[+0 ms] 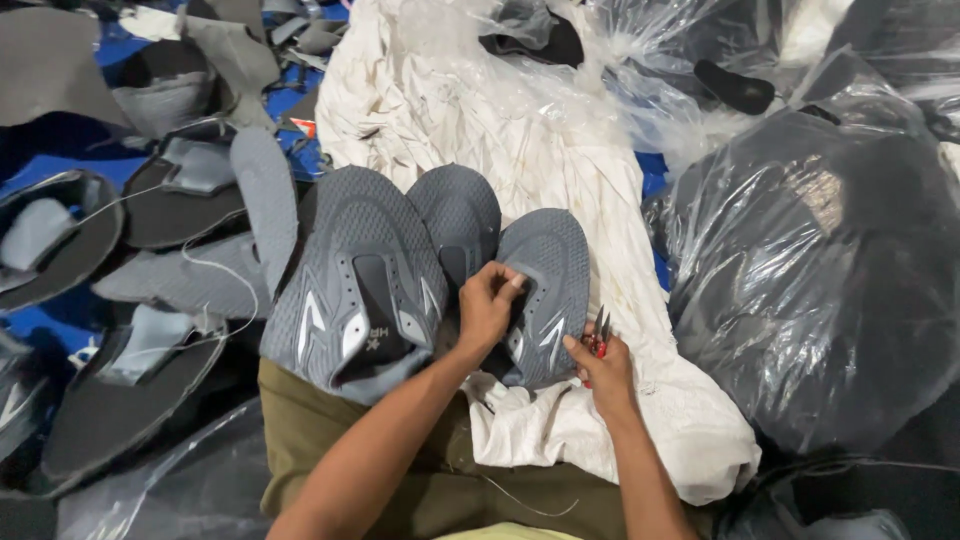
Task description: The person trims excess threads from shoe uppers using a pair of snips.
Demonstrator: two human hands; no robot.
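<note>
Several grey mesh shoe uppers lie flat on a white cloth (560, 150) over my lap. My left hand (487, 305) pinches the inner edge of the rightmost grey upper (550, 265). My right hand (600, 368) holds small red-handled thread snips (598, 335) at that upper's lower right edge, blades pointing up. A larger grey upper with a black tongue (360, 275) lies to the left, with a third grey upper (460, 210) between and behind them.
A pile of grey and black cut shoe parts (150, 230) with loose threads covers the left on a blue floor. Large clear plastic bags (820, 260) of dark pieces stand at the right and back. My olive trousers (330, 450) are below.
</note>
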